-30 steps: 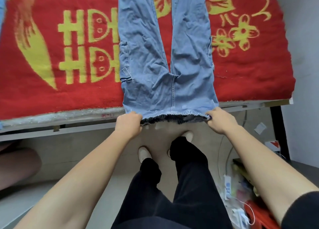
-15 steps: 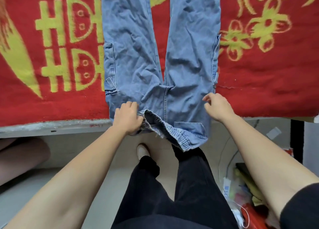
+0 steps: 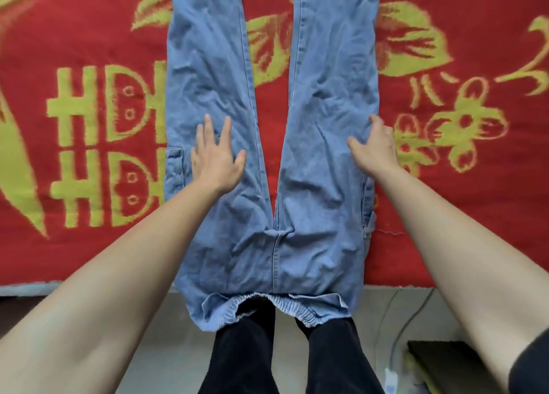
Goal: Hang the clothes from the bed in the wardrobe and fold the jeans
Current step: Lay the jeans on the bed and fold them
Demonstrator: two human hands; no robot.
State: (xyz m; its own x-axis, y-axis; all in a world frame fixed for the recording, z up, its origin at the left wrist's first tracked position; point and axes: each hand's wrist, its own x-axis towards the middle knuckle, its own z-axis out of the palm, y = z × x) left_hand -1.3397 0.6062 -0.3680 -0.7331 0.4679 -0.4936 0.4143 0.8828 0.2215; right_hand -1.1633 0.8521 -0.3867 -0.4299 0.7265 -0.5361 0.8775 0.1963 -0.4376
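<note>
Left hand (image 3: pixel 217 159) lies flat, palm down, with fingers straight and spread, on the left leg of a pair of light blue denim jeans (image 3: pixel 320 185), just left of centre in the frame. Right hand (image 3: pixel 375 147) rests at the outer edge of the other leg, right of centre. Its thumb stretches inward over the denim and its fingers are bent at the seam, but I cannot tell whether they pinch the cloth or only press it. Both bare forearms reach up from the lower corners of the frame.

The jeans lie spread open on a red woven blanket (image 3: pixel 475 200) with yellow-green leaves, flowers and block shapes. The two legs run apart toward the top edge of the frame, with a strip of red showing between them. A patch side pocket (image 3: pixel 175 168) sits on the outer left leg, just beside the left hand. The gathered elastic waistband (image 3: pixel 297 303) hangs over the near edge of the bed at bottom centre, partly turned down.

Below it stand the person's black trousers (image 3: pixel 243 358) on a pale grey floor (image 3: pixel 166 349). A thin cable (image 3: pixel 407 328) trails at lower right, near a dark flat object (image 3: pixel 445 361).
</note>
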